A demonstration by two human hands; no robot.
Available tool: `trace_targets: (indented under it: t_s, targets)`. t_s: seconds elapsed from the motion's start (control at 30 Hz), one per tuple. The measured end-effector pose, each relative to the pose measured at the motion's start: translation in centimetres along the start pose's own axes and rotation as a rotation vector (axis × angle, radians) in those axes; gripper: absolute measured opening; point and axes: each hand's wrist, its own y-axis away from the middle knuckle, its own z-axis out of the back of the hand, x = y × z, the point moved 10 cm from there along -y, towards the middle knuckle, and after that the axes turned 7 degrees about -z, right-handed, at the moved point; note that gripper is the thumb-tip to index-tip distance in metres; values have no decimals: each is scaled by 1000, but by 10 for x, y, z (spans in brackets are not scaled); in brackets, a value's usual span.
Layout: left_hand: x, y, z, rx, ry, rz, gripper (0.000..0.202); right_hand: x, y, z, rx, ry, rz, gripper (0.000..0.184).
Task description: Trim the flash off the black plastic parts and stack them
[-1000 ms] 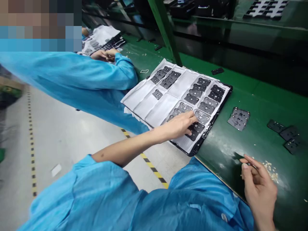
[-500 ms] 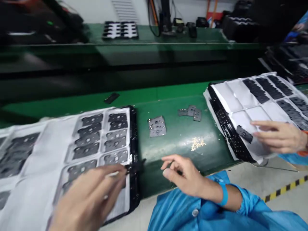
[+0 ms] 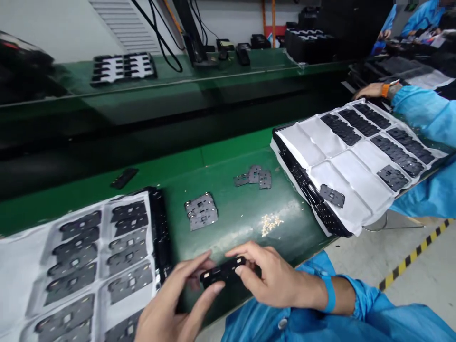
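Both my hands hold one small black metal plate (image 3: 221, 271) just above the near edge of the green bench (image 3: 249, 213). My left hand (image 3: 174, 304) pinches its left end; my right hand (image 3: 272, 278) pinches its right end. To the left lies a black tray (image 3: 161, 232) lined with white foam, its pockets filled with several dark plates (image 3: 128, 256). A small stack of grey plates (image 3: 201, 211) and a few loose plates (image 3: 254, 176) lie on the bench beyond my hands.
A second foam-lined tray (image 3: 309, 190) with more plates sits at the right, where a co-worker's blue sleeve (image 3: 423, 114) and hand (image 3: 370, 89) show. Pale crumbs (image 3: 270, 222) lie on the bench. A raised green shelf (image 3: 178, 90) behind carries another tray and cables.
My left hand left the tray with a plate and met my right hand over the bench edge; both now grip it. The view swung right. The co-worker's hand left the right tray.
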Motion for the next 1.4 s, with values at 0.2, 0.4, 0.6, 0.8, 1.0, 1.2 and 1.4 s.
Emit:
trace_targets:
  t_s: [0.2, 0.4, 0.6, 0.8, 1.0, 1.2, 1.4]
  targets:
    - [-15, -12, -53, 111, 460, 355, 32, -3, 10, 33, -121, -80, -40, 25]
    - [-34, -28, -62, 4, 388, 240, 18, -13, 8, 61, -198, -151, -62, 18]
    - [-42, -24, -65, 11, 325, 179, 14, -5, 9, 62, -247, -123, 37, 20]
    - [-37, -21, -69, 23, 326, 223, 19, -9, 5, 59, -242, -103, 62, 20]
    - [-28, -16, -75, 33, 404, 301, 16, -20, 4, 55, -238, -62, 51, 21]
    - [-18, -17, -77, 57, 434, 350, 14, -31, 4, 51, -112, -50, -35, 27]
    - [-18, -19, -74, 84, 621, 359, 18, -16, -2, 54, -89, 83, 1, 19]
